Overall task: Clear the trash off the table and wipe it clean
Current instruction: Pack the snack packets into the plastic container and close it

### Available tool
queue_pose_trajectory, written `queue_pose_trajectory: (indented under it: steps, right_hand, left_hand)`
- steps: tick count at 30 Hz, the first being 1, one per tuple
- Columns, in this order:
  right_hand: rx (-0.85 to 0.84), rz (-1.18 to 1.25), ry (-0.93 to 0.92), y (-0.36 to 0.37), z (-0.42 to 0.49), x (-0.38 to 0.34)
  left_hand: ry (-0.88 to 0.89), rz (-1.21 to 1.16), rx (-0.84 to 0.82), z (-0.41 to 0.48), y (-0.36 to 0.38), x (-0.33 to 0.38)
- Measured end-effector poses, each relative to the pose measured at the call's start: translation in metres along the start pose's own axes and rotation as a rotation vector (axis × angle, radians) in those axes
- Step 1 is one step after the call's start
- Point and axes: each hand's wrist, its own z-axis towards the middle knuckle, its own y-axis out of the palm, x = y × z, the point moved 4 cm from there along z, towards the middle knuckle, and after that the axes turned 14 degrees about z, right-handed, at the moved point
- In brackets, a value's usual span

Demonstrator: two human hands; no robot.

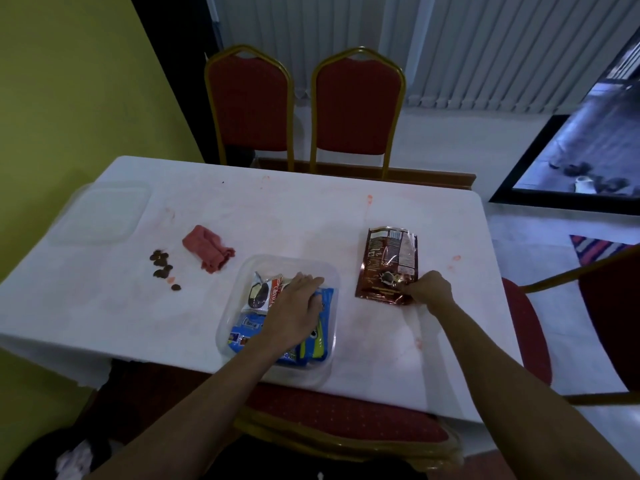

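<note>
Red cloth (207, 249) lies aside; right grip (431, 289) pinches packet (388, 261), left grip (294, 306) presses wrappers (259, 296).

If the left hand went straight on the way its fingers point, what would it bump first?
Probably the far wall of the clear container, just ahead of the left hand. Its height over the rim is unclear, so it might pass above.

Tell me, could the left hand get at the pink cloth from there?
Probably yes. The left hand rests on wrappers in the clear tray, and only bare tablecloth lies between it and the pink cloth.
</note>
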Motion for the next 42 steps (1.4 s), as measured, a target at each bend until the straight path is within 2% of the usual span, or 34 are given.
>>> queue_pose_trajectory:
  steps: [3,8,11,14,16,19,21,23,24,27,29,31,34,36,42]
  right_hand:
    - [-0.019,0.018,-0.026,-0.011,-0.004,-0.018]
    - [0.018,-0.060,-0.316,-0.031,-0.043,-0.096]
    - [-0.041,-0.049,-0.439,-0.036,-0.080,-0.142]
    - [-0.177,0.112,-0.502,-0.037,-0.118,-0.171]
    - [-0.336,0.235,-0.512,-0.030,-0.141,-0.178]
    - [-0.639,0.389,-0.436,-0.001,-0.163,-0.174]
    - [-0.764,0.439,-0.353,0.028,-0.160,-0.165]
    - [-0.725,0.295,-0.347,0.061,-0.143,-0.149]
    - [-0.636,0.147,-0.397,0.076,-0.131,-0.141]
    - [-0.300,-0.310,-0.599,0.103,-0.105,-0.118]
    - [-0.152,-0.434,-0.707,0.109,-0.106,-0.108]
    - [-0.079,-0.465,-0.817,0.110,-0.118,-0.104]
    - [-0.128,-0.494,-0.956,0.119,-0.145,-0.095]
    - [-0.195,-0.541,-0.988,0.130,-0.152,-0.082]
    - [-0.300,-0.883,-0.883,0.160,-0.138,-0.059]
  left_hand:
    - [-0.029,-0.018,0.044,-0.002,-0.006,-0.005]
    - [-0.125,-0.160,0.144,-0.004,-0.025,-0.009]
    - [-0.194,-0.234,0.206,-0.001,-0.048,-0.010]
    - [-0.243,-0.301,0.241,0.000,-0.071,-0.013]
    - [-0.258,-0.327,0.265,-0.002,-0.083,-0.016]
    - [-0.298,-0.442,0.309,-0.005,-0.092,-0.026]
    - [-0.377,-0.469,0.348,-0.006,-0.094,-0.036]
    - [-0.456,-0.403,0.385,-0.006,-0.092,-0.048]
    - [-0.465,-0.336,0.379,-0.006,-0.087,-0.054]
    - [-0.427,-0.022,0.169,0.000,-0.063,-0.067]
    - [-0.398,0.114,0.059,-0.002,-0.044,-0.067]
    - [-0.310,0.208,0.066,-0.009,-0.031,-0.058]
    - [-0.162,0.319,0.101,-0.020,-0.012,-0.049]
    - [-0.115,0.351,0.066,-0.021,-0.001,-0.049]
    - [-0.072,0.437,0.032,-0.018,0.008,-0.061]
